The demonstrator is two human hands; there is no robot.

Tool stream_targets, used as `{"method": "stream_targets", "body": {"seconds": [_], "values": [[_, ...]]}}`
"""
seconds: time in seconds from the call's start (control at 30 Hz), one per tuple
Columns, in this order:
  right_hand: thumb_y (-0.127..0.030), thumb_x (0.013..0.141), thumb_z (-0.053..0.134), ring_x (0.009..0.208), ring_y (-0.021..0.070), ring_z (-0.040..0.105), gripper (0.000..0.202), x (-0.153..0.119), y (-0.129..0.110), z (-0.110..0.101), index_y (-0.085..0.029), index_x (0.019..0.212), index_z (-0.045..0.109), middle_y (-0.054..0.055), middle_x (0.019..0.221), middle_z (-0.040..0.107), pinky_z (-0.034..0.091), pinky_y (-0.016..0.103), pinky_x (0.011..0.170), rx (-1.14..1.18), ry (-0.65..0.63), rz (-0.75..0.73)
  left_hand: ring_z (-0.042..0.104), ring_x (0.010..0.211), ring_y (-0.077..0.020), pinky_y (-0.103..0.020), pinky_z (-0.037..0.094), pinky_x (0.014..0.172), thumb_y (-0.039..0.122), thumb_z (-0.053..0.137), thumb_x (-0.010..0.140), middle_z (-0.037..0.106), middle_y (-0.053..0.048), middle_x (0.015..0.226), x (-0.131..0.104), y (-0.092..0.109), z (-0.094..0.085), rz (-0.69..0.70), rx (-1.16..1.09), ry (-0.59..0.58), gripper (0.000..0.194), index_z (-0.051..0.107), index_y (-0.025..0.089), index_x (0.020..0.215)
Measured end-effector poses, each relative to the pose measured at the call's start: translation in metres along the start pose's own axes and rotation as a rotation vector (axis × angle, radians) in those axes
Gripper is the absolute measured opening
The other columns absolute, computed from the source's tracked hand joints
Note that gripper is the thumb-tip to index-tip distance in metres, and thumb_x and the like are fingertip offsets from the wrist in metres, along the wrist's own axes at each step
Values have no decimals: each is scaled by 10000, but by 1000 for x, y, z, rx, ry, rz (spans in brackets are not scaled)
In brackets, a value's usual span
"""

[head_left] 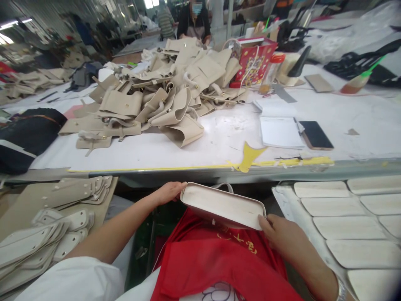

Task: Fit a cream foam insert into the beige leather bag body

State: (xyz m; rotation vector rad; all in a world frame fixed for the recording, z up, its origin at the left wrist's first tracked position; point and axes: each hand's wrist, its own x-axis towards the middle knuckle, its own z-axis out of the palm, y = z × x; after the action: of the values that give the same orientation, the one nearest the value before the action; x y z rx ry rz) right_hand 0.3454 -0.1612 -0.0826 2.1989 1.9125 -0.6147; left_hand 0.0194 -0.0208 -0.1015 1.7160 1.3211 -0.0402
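A flat oblong cream bag panel [224,205] with a pale face and darker rim lies across my lap over a red apron [213,259]. My left hand [169,192] holds its left end, fingers curled round the edge. At the right end, my right hand [278,230] grips the corner with thumb on top. A small loop shows behind the panel's far edge.
A heap of beige bag parts [163,92] covers the white worktable [219,138]. A phone [315,135], notepad [280,131] and red box [253,60] lie right of it. Cream oval pieces [344,225] fill a tray at right; strap pieces [46,225] stack at left. A person stands far behind.
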Motion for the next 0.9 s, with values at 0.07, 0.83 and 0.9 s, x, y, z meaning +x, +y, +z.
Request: {"method": "stream_targets", "body": {"seconds": [0.07,0.83,0.9], "values": [[-364,909,324,571,193,604,405,1,1,3,-179,640,564,74,597,619,305,267,502,63,6,65,592,773,-220,-335,465,723,519,285,874,629,-98,813,-2,8,0,62,326,61,467,546,150,754],[-52,781,479,616,213,635,140,-4,3,5,-139,775,589,100,750,623,251,251,442,-371,33,-259,555,748,-176,-293,459,692,493,294,889,580,-56,792,3,-1,0,148,242,-51,416,532,163,801],[-43,757,497,628,221,634,138,-4,3,4,-138,794,590,101,763,622,253,253,445,-370,18,-258,537,679,-156,-267,458,592,607,307,851,544,-33,719,6,-12,0,89,-136,-130,503,521,158,771]]}}
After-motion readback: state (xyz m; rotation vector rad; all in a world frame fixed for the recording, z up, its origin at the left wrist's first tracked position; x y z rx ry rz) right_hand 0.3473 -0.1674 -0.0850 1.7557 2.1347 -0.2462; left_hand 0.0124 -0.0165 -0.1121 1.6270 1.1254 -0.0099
